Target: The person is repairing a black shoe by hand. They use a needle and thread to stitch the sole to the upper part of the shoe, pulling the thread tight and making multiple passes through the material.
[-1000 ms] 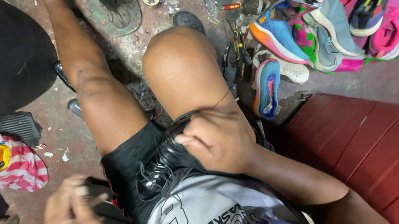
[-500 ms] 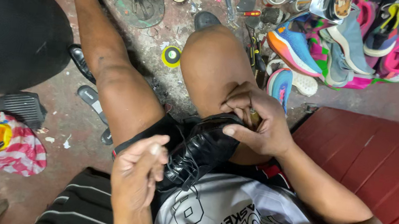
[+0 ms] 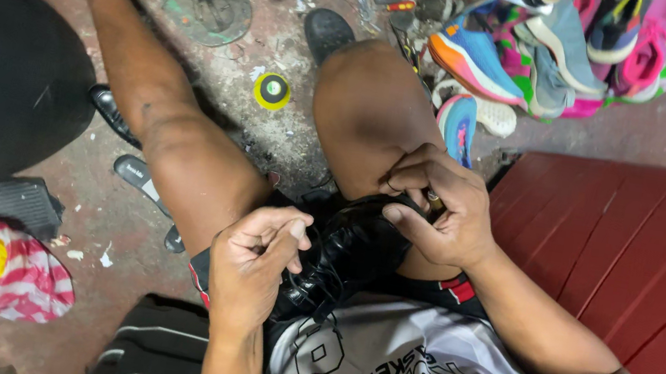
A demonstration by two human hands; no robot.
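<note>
Between my thighs, low in the middle of the frame, a black leather shoe point(image 3: 344, 259) rests in my lap against my shorts. My left hand point(image 3: 251, 267) sits on its near side with the fingers curled in and the thumb pressed to the forefinger; what it pinches is too small to tell. My right hand point(image 3: 435, 207) grips the far end of the shoe beside my knee, fingers closed around the edge, with a small brown thing point(image 3: 434, 202) showing between them. On the floor above, a yellow roll of tape point(image 3: 272, 91) lies near the center. Bright sneakers point(image 3: 493, 57) are heaped at the upper right. Red boards point(image 3: 631, 249) fill the right side, and a striped cloth point(image 3: 155, 345) lies at the bottom.
</note>
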